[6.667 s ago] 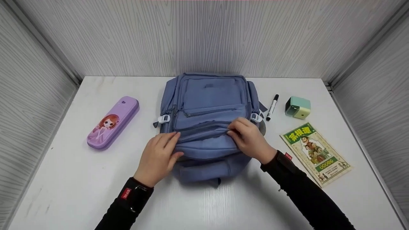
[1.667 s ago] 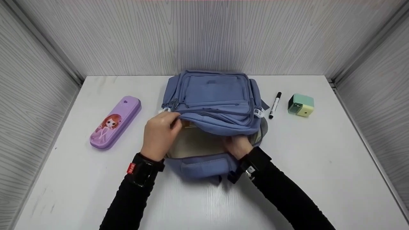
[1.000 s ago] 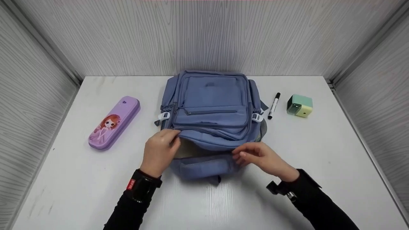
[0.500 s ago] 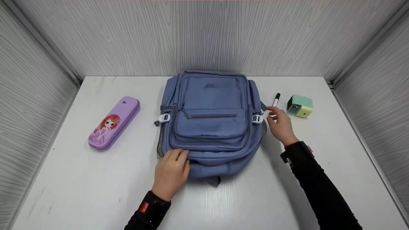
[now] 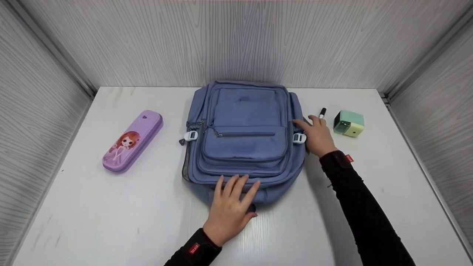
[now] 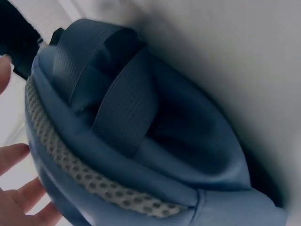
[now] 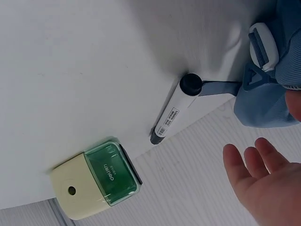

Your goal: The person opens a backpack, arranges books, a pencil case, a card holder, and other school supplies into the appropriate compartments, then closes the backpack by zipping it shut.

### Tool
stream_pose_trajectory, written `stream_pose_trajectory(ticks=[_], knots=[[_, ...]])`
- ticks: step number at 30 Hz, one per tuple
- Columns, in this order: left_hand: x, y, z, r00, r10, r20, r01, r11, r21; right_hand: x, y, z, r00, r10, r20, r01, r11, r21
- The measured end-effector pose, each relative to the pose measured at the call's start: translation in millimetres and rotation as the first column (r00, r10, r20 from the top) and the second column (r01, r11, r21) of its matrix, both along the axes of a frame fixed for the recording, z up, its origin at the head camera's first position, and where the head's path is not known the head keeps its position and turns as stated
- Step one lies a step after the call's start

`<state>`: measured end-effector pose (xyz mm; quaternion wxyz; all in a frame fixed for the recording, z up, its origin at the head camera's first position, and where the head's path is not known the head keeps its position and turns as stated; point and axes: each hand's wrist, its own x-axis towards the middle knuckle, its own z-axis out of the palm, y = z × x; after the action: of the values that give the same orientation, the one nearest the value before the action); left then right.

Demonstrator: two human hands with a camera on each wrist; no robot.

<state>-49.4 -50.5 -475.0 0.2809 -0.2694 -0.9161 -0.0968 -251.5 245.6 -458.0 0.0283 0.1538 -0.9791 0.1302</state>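
A blue backpack [image 5: 242, 136] lies flat in the middle of the white table [image 5: 92, 214], its flap down. My left hand [image 5: 232, 202] rests flat on the bag's near edge, fingers straight and spread. The left wrist view shows the bag's webbing handle [image 6: 124, 110] and grey mesh [image 6: 89, 179], with my fingers [image 6: 16, 200] beside them. My right hand [image 5: 316, 136] lies open against the bag's right side by a white buckle [image 5: 299, 139]. It partly covers a black-capped marker [image 5: 322, 112], which shows whole in the right wrist view [image 7: 175, 113] beyond my open right hand [image 7: 263, 188].
A green and yellow pencil sharpener [image 5: 349, 123] [image 7: 96, 183] stands right of the marker. A purple pencil case [image 5: 133, 141] with a cartoon girl lies at the left. Grey panelled walls [image 5: 236, 40] close the table on three sides.
The book at the right is gone from the table. My right hand came out of the opened bag and moved to its right side. The flap dropped, and my left hand slid to the near edge.
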Motion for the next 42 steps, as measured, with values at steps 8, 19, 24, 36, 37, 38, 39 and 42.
stream_pose_trajectory(ticks=[8,19,24,36,37,38,39,42], knots=[[-5.8,-9.0,-13.0,0.983,0.046,-0.177,-0.04,0.999,0.037,4.1,4.8,-7.2,0.994,0.015,-0.108,-0.013,1.0,0.016],[-12.6,-62.8,-10.2,0.987,0.1,-0.127,-0.091,0.993,0.069,33.1,2.7,-11.8,0.98,0.077,-0.182,-0.091,0.993,-0.075],[-14.7,-79.7,-10.5,0.983,0.126,-0.135,-0.116,0.99,0.081,50.7,-2.0,-12.6,0.973,0.097,-0.208,-0.124,0.985,-0.118],[-43.3,-117.2,-7.5,0.952,0.262,-0.159,-0.245,0.963,0.115,93.0,-16.8,-23.7,0.904,0.18,-0.388,-0.238,0.965,-0.107],[-47.8,-119.5,-6.8,0.949,0.273,-0.16,-0.257,0.959,0.116,95.6,-18.3,-24.1,0.901,0.183,-0.394,-0.244,0.964,-0.109],[-52.4,-121.6,-6.0,0.946,0.283,-0.157,-0.266,0.956,0.121,98.1,-19.8,-24.9,0.898,0.186,-0.399,-0.249,0.962,-0.113],[-57.2,-123.4,-5.0,0.944,0.293,-0.151,-0.276,0.953,0.124,100.4,-21.4,-25.5,0.895,0.186,-0.407,-0.253,0.961,-0.117],[-71.1,-128.7,-1.7,0.942,0.317,-0.111,-0.302,0.944,0.137,106.1,-27.3,-27.4,0.885,0.184,-0.428,-0.264,0.955,-0.134]])
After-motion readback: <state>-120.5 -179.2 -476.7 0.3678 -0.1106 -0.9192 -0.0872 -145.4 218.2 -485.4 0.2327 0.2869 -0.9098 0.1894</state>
